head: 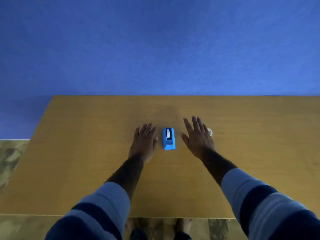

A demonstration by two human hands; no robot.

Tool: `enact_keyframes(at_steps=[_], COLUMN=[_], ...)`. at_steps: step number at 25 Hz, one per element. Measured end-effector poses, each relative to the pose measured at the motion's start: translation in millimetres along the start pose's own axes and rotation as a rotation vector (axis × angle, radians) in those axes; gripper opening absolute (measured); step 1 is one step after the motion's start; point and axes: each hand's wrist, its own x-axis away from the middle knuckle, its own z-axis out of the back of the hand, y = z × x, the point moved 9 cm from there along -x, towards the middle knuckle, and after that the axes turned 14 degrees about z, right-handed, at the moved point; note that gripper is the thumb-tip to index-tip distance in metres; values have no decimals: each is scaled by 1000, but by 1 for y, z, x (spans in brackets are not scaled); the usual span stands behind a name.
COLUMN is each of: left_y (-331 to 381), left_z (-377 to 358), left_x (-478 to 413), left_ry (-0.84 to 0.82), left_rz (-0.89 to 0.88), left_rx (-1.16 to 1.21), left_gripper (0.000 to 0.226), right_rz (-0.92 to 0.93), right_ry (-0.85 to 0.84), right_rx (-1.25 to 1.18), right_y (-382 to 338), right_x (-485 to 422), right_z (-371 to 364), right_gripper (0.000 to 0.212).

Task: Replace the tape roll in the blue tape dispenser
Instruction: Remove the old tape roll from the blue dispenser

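A small blue tape dispenser [169,138] stands on the wooden table [86,153], with a pale strip of tape showing along its top. My left hand [144,142] lies flat just left of it, palm down, fingers together and holding nothing. On the other side my right hand [197,135] hovers or rests palm down with its fingers spread. Neither hand touches the dispenser. A whitish round tape roll [209,132] peeks out from behind my right hand, mostly hidden by the fingers.
A blue wall [155,49] rises behind the table's far edge. The table's left edge runs diagonally, with patterned floor [10,158] beyond it. The near edge lies below my forearms, and my feet show under it.
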Motion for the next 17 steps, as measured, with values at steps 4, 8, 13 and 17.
enact_keyframes(at_steps=[4, 8, 13, 17], left_y=[1, 5, 13, 16], left_z=[-15, -25, -31, -35], left_x=[-1, -9, -19, -26], left_ry=[-45, -85, -60, -20], left_rz=[-31, -11, 29, 61], left_rx=[34, 184, 340, 377], left_gripper=[51, 56, 55, 53], right_rz=[32, 64, 72, 68], right_ry=[-56, -55, 18, -2], right_rx=[5, -124, -272, -278], right_y=[-6, -16, -21, -19], right_x=[2, -5, -20, -33], right_z=[-18, -27, -20, -23], right_gripper=[62, 58, 56, 60])
